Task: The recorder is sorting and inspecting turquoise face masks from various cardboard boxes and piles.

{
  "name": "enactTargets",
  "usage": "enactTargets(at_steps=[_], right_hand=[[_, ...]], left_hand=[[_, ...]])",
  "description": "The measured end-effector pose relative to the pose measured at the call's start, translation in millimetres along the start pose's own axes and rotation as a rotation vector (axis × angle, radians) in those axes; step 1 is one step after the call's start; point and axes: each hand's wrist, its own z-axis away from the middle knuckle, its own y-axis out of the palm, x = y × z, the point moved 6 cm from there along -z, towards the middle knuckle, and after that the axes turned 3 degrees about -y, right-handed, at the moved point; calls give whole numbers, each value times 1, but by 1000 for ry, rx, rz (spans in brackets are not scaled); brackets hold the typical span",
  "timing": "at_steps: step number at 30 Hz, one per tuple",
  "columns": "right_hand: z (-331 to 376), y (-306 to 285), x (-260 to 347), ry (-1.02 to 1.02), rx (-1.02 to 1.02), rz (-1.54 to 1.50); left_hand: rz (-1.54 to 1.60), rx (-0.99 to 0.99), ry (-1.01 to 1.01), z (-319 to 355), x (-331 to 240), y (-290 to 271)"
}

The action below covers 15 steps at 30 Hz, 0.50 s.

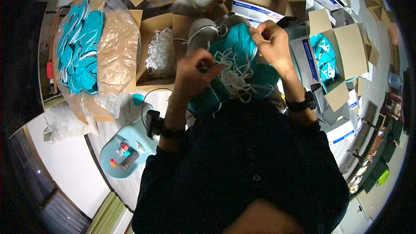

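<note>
A teal cup-shaped face mask (239, 43) is held up in front of me, above a heap of more teal masks (264, 80) with tangled white elastic straps (236, 76). My right hand (271, 39) pinches the top mask's upper edge. My left hand (195, 71) is closed around white straps at the heap's left side. Both wrists wear dark bands.
A bag-lined carton of teal masks (80, 47) stands at the left. A brown box with white straps (161, 52) sits behind my left hand. An open carton with teal masks (325, 58) is at the right. A light-blue stool (123, 149) carries small bottles.
</note>
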Motion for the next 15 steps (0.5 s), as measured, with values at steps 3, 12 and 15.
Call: enactTargets(at_steps=[3,12,15], right_hand=[[0,6,32,-150,-5,78],[10,31,46,-126,224,-367],[22,34,42,-205,233,-347]], left_hand=[[-58,-80,189,-6,-25,24],[292,-45,-244,-11,-4,32],[607,-71,-408,-9,-3,25]])
